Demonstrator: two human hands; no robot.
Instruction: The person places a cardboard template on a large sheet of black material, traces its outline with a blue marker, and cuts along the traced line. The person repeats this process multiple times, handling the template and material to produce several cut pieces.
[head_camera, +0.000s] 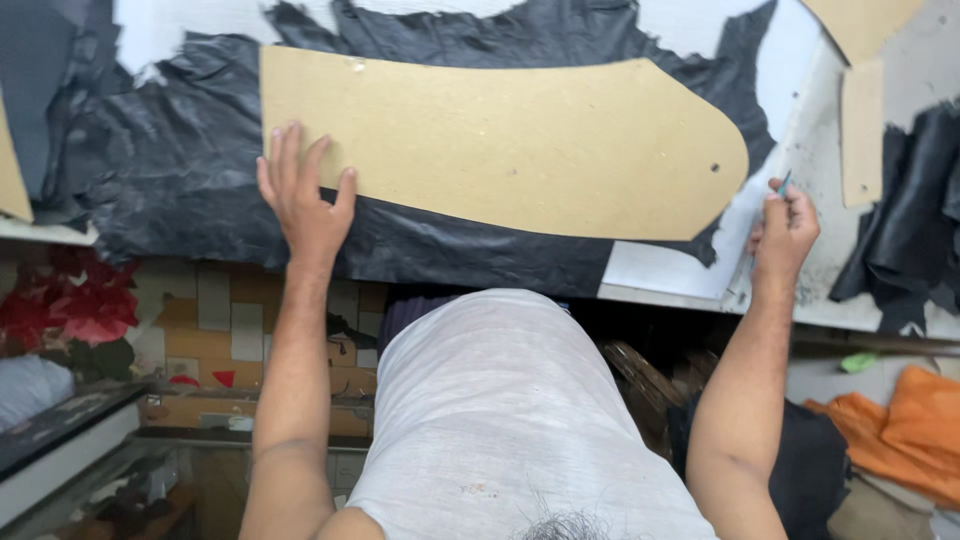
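Cardboard pattern (500, 145), long and tan, lies across black leather (200, 190) in the upper centre of the frame. Left hand (303, 195) presses flat, fingers spread, on the pattern's lower left edge and the leather. Right hand (785, 232), centre right, is clenched around a thin blue-tipped tool (784, 183) over the white table (660, 272). Orange cloth (900, 420) sits lower right.
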